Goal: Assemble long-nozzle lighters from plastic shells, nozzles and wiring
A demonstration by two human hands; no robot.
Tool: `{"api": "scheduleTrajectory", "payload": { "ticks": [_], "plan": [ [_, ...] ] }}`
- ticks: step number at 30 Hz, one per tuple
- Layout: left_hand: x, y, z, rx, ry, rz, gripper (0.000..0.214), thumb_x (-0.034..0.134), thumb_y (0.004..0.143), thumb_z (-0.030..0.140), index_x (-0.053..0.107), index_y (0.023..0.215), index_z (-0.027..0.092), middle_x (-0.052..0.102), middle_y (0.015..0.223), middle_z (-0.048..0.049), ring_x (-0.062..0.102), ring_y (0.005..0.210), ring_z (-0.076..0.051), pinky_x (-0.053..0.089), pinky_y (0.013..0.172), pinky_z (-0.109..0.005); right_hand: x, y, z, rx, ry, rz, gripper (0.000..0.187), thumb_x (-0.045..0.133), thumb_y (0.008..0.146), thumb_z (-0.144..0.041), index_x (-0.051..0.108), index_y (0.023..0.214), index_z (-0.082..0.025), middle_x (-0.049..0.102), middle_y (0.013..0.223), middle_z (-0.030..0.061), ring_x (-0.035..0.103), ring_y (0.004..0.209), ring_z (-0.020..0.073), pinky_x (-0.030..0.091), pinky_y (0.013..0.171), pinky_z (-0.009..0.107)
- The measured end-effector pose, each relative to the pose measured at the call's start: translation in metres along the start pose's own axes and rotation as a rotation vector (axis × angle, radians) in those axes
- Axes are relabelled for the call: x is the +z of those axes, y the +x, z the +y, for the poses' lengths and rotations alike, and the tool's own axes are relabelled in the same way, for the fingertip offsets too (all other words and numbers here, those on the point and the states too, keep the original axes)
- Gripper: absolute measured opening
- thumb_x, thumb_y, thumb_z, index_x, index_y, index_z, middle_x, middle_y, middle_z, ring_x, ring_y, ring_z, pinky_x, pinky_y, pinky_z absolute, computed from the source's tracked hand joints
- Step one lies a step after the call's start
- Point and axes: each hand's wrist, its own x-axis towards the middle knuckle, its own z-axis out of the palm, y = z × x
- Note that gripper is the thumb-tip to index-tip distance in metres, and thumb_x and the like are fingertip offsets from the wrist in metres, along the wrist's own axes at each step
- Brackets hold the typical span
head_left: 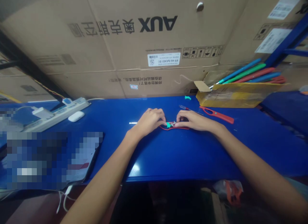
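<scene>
My left hand (151, 118) is closed in a pinch at a small green plastic piece (168, 124). Opposite it, my right hand (191, 120) pinches at a small whitish-grey part (173, 124), whose exact kind I cannot make out. Both pieces are over a red plastic handle shell (176, 128) on the blue table (173, 153), partly covered by my fingers. A thin silvery rod (132, 123) sticks out to the left of my left hand. Behind my right hand lies a screwdriver with a clear handle (183, 107).
Beyond my right hand lie another red handle piece (220, 115) and a loose green piece (188, 98). A yellow-taped carton (231, 97) holds several coloured long-handled tools. To the left are a power strip (60, 113), a white case (76, 116) and a blurred-out device (53, 159). Large cardboard boxes (108, 60) stand behind.
</scene>
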Motion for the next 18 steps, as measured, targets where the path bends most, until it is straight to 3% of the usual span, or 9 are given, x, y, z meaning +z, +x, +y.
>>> {"api": "scheduleTrajectory", "payload": {
  "ticks": [13,15,18],
  "plan": [
    [-0.005,-0.001,0.003,0.058,0.039,-0.022,0.013,0.068,0.093,0.032,0.074,0.09,0.021,0.072,0.102,-0.004,0.06,0.096,-0.021,0.037,0.085,-0.036,-0.002,-0.003,0.003,-0.026,-0.045,0.013,0.035,0.063,0.09,-0.055,0.067,0.095,-0.021,0.068,0.094,0.0055,0.061,0.084,0.0206,0.047,0.075,0.033],
    [-0.006,-0.002,0.002,0.044,0.04,-0.035,0.012,0.068,0.093,0.032,0.074,0.094,0.021,0.072,0.104,-0.0037,0.06,0.098,-0.022,0.037,0.085,-0.036,-0.006,-0.004,0.003,-0.058,-0.04,0.053,0.035,0.063,0.091,-0.055,0.068,0.101,-0.021,0.068,0.098,0.0061,0.062,0.088,0.0215,0.048,0.078,0.034],
    [-0.01,-0.004,-0.001,0.006,0.019,-0.046,0.013,0.07,0.092,0.031,0.073,0.099,0.022,0.072,0.107,-0.003,0.061,0.099,-0.022,0.038,0.085,-0.035,-0.019,-0.008,0.01,-0.082,-0.094,0.21,0.034,0.061,0.092,-0.052,0.069,0.105,-0.022,0.068,0.108,0.0084,0.064,0.095,0.0238,0.049,0.086,0.038]
  ]
}}
